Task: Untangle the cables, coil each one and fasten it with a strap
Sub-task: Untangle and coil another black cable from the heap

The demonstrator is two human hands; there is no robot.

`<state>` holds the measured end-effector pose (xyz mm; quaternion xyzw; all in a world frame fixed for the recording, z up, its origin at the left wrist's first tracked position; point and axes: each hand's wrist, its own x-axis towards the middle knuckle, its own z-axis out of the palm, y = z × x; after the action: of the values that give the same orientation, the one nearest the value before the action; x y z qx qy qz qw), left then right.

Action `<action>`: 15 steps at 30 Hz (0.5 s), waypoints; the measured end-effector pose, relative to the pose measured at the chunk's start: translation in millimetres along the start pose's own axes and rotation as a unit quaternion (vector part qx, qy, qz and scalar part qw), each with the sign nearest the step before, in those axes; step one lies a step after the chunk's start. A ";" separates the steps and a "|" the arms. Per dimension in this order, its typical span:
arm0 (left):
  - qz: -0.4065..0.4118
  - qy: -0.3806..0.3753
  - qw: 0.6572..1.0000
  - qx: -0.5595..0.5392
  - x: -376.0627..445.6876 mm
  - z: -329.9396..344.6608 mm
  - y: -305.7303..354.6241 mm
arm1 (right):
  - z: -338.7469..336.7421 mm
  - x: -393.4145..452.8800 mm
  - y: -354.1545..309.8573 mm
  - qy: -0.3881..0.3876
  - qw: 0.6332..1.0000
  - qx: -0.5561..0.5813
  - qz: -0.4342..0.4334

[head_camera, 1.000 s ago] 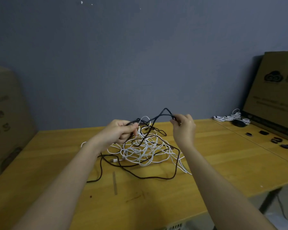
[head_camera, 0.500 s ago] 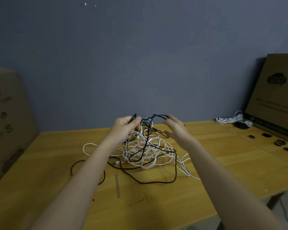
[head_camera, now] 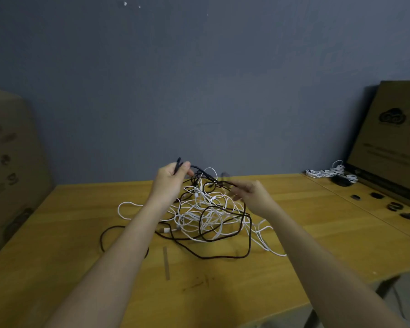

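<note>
The left hand (head_camera: 169,179) is raised above the wooden table (head_camera: 57,233) and pinches the black cable (head_camera: 223,255) near one end; the short tip of it sticks up between the thumb and the fingers. From this hand the black cable goes down into the tangle, where it is mixed with the white cables (head_camera: 199,216), and one wide black loop lies flat on the table at the near side of the pile. The right hand (head_camera: 251,194) is just beside the top of the tangle, on its right. Its fingers are blurred, so it is not possible to tell whether they hold a strand or are only reaching for one.

The step in hand seems to be the first one: to free the black cable from the white ones. No cable from the pile is coiled yet. At the far right of the table lies a white bundle (head_camera: 329,172), and near it some small dark pieces (head_camera: 394,206), maybe the straps; they are too small to be sure.

The next move probably needs the right hand to find where the black cable crosses under a white loop and to lift that loop, while the left hand draws the black end out slowly. A strong pull could tighten the knots.
</note>
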<state>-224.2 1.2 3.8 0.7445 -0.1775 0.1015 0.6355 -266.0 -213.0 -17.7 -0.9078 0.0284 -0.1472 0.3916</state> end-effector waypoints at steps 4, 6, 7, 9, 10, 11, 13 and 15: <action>-0.022 0.059 0.997 -0.034 3.1 -4.6 -5.5 | -11.5 3.6 37.5 0.097 0.934 -0.342 0.032; -0.039 0.119 0.987 -0.102 9.0 -17.3 -1.7 | -19.8 1.8 54.8 0.118 0.917 -0.368 0.098; -0.039 0.134 0.983 -0.121 11.9 -27.0 1.2 | -24.4 0.6 63.0 0.122 0.920 -0.347 0.135; -0.026 0.123 0.986 -0.110 15.5 -43.0 7.3 | -31.3 0.4 73.3 0.146 0.930 -0.288 0.175; -0.020 0.104 0.990 -0.092 16.0 -46.3 9.4 | -31.7 0.4 71.2 0.162 0.941 -0.242 0.173; -0.015 0.086 0.994 -0.071 15.6 -45.8 10.8 | -28.7 1.1 64.3 0.176 0.954 -0.181 0.160; -0.004 0.058 0.998 -0.038 15.0 -37.4 11.7 | -18.5 -0.5 37.7 0.167 0.978 0.003 0.129; 0.007 0.046 0.999 -0.025 13.8 -27.7 11.5 | -8.2 -5.1 7.9 0.114 0.964 0.220 0.092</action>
<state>-214.0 25.0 24.2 0.7214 -0.1560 0.1358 0.6609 -272.8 -223.3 -19.3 -0.7696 0.1235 -0.2159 0.5881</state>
